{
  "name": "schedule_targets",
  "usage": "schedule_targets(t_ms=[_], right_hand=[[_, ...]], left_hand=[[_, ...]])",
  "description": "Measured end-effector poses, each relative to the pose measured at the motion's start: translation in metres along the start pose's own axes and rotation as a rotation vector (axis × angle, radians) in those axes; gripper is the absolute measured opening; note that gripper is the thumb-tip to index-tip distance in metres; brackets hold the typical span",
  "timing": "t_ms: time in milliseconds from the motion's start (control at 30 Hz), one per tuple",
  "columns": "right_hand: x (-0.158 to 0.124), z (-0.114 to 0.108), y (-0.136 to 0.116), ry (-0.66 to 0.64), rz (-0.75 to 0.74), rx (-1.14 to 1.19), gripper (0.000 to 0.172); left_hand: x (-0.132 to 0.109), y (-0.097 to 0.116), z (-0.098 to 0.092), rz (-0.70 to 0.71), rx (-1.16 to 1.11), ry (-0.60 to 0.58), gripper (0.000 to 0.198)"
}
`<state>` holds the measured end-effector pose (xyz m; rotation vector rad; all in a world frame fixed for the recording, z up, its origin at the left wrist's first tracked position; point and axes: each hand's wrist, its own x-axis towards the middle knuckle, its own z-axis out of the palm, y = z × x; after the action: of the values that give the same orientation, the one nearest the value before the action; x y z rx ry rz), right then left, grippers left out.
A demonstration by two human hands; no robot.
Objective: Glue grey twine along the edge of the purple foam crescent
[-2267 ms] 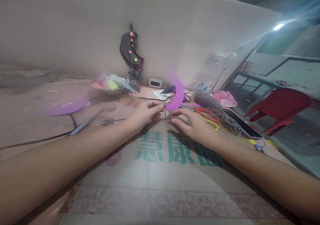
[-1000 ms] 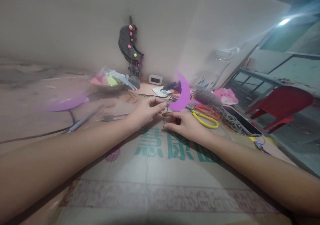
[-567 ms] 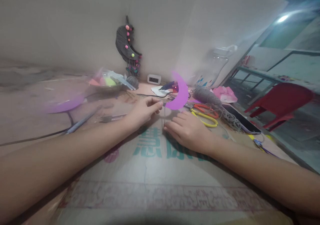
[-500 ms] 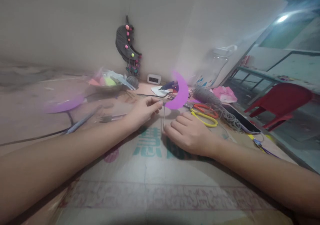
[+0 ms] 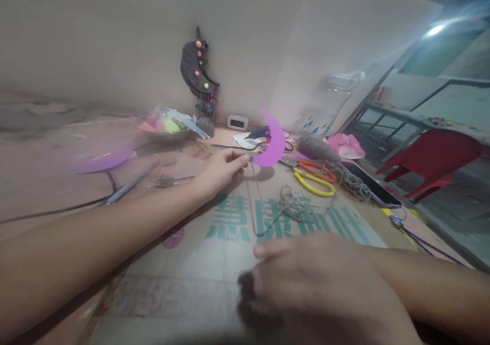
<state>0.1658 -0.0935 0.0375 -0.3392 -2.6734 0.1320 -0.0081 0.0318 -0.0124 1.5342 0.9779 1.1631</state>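
Pinched by its lower tip, a purple crescent moon cutout [image 5: 274, 143] stands up from my left hand [image 5: 225, 171]. A strand of grey yarn [image 5: 253, 210] hangs down from that tip and loops across the printed board to a loose heap of yarn [image 5: 294, 204]. My right hand [image 5: 306, 284] is close to the camera, low and right of centre, smeared by motion. Its fingers seem bent, and whether they hold anything is unclear. A dark blurred patch shows just left of its fingers.
Orange- and yellow-handled scissors [image 5: 314, 181], a ball of grey yarn [image 5: 316, 148], a phone [image 5: 369, 181] and a glue gun [image 5: 262, 132] lie beyond my hands. A bowl [image 5: 164, 134] stands back left. A decorated dark crescent [image 5: 191, 69] hangs on the wall.
My right hand has moved from beside the yarn strand down toward me, uncovering the heap of yarn and the printed letters. My left hand keeps the purple crescent in nearly the same place.
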Motion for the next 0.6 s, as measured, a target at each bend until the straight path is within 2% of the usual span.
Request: schedule_targets(t_ms=[33,100,133,167,267,333,400,500,600], right_hand=[[0.003,-0.007,0.003,-0.001,0.094,0.059,0.025],[0.005,-0.020,0.016,0.050,0.415,0.167,0.029],[0.003,-0.026,0.026,0.017,0.536,0.213,0.027],[0.000,-0.031,0.037,0.016,0.623,0.265,0.026],[-0.015,-0.036,0.070,0.142,0.895,0.575,0.025],[-0.024,-0.034,0.086,0.220,0.983,0.802,0.025],[-0.028,-0.030,0.094,0.282,1.034,0.933,0.027],[-0.028,-0.025,0.096,0.341,1.066,0.975,0.029],[-0.028,-0.023,0.097,0.353,1.037,0.927,0.026]], left_hand=[[-0.001,0.000,0.000,0.005,-0.001,0.000,0.026],[-0.002,0.001,0.000,0.016,-0.001,0.005,0.025],[-0.002,0.001,0.000,0.018,0.003,0.012,0.025],[-0.002,0.001,0.000,0.018,0.007,0.017,0.025],[-0.002,0.002,0.000,-0.005,0.021,0.026,0.026],[-0.002,0.002,0.000,-0.030,0.030,0.030,0.026],[-0.002,0.003,0.001,-0.055,0.026,0.036,0.026],[-0.002,0.003,0.001,-0.057,0.011,0.039,0.026],[-0.002,0.003,0.001,-0.045,0.022,0.038,0.027]])
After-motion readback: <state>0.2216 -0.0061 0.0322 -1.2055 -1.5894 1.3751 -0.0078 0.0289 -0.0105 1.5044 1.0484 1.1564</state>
